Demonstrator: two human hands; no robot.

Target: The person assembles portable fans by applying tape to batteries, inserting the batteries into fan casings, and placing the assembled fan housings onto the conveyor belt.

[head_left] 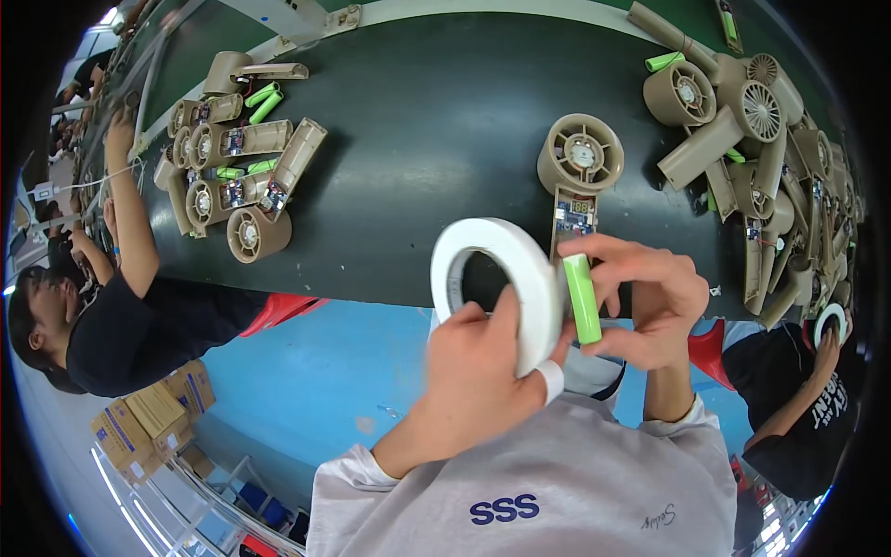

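My left hand grips a large roll of white tape, with fingers through its hole. Between the thumb and forefinger of my right hand is a green cylindrical battery, held near upright right beside the roll. Whether the tape's loose end touches the battery I cannot make out. Just beyond my hands, a beige handheld fan lies on the dark table, its handle open and a circuit board showing. My hands cover the lower part of that handle.
Several opened beige fans with green batteries lie on the left of the dark table. A heap of fan parts covers the right. One person sits at left, another at right holding a tape roll.
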